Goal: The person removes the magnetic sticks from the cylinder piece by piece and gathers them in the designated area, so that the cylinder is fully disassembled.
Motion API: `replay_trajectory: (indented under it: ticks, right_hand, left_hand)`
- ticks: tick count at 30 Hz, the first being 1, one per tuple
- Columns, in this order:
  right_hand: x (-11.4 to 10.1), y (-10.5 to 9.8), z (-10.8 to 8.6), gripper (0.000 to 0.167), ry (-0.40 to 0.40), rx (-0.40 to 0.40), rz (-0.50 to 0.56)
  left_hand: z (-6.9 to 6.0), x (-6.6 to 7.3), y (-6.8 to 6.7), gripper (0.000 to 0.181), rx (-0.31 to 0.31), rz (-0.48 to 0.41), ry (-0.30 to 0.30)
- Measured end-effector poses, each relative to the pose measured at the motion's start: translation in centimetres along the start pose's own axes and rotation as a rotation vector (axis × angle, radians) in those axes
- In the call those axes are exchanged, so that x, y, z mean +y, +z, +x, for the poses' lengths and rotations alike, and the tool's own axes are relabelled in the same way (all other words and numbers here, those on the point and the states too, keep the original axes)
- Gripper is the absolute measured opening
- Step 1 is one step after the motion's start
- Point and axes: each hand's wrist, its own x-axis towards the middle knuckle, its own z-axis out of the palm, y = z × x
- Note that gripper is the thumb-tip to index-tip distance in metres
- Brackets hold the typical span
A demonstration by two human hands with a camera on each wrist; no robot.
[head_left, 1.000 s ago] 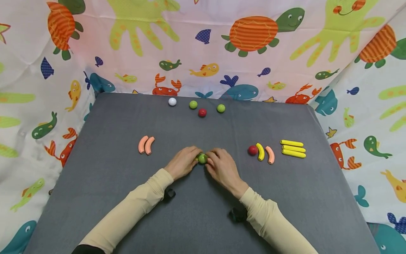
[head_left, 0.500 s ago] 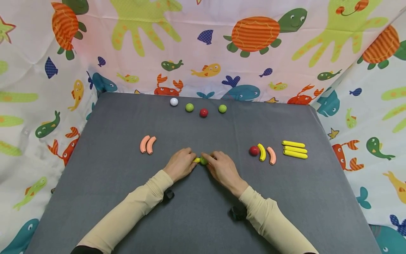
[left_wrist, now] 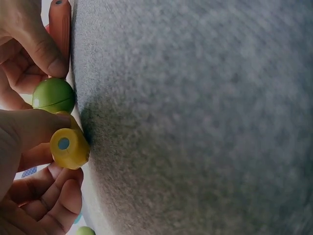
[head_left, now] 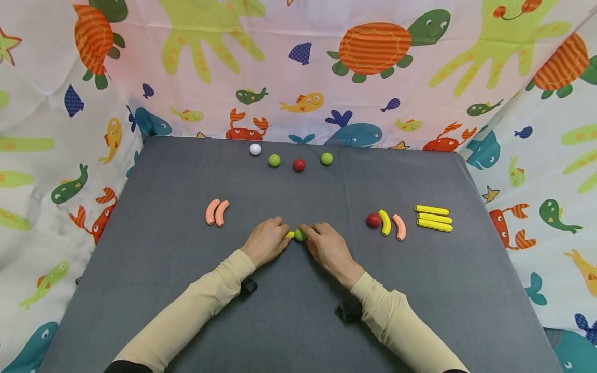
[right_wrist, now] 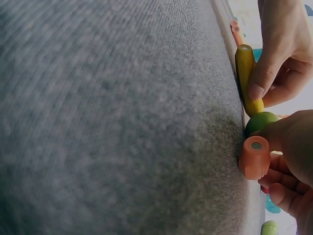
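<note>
In the head view my left hand [head_left: 267, 241] pinches a yellow rod [head_left: 290, 234] whose tip meets a green ball [head_left: 300, 235]. The left wrist view shows the same yellow rod [left_wrist: 71, 152], with a round grey inset in its end, between thumb and fingers. Over on the ball's other side is my right hand [head_left: 330, 251], its fingertips at the ball. It grips a pink rod [right_wrist: 255, 159], seen end-on in the right wrist view and hidden under the hand from above. The green ball [right_wrist: 261, 122] sits between the two rods, low over the grey cloth.
Two curved pink rods [head_left: 216, 213] lie to the left. A red ball [head_left: 373, 220], a curved yellow rod [head_left: 385, 223] and a pink rod [head_left: 399, 228] lie right, beside straight yellow rods [head_left: 432, 218]. White [head_left: 255, 149], green [head_left: 274, 160] and red [head_left: 299, 165] balls stand behind.
One green ball at the back has rolled left. More of the yellow rod now shows between my left fingers and the held ball, and my right fingers have shifted on the ball.
</note>
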Motion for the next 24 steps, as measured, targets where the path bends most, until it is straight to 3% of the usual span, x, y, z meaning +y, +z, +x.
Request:
replay_trajectory:
  ticks: [11,17,24]
  right_hand:
    - [0.75,-0.17,-0.17,0.035,0.001,0.027,0.014]
    - [0.53,-0.22,-0.01,0.04,-0.044,0.021,0.039]
    - [0.38,-0.16,0.05,0.043,-0.046,0.032,0.046]
  left_hand:
    - [-0.4,-0.69,-0.27,0.008,-0.012,0.005,-0.036]
    - [-0.25,-0.57,-0.24,0.008,-0.004,0.02,0.01]
    - [-0.19,-0.39,-0.2,0.009,0.0,0.027,0.003]
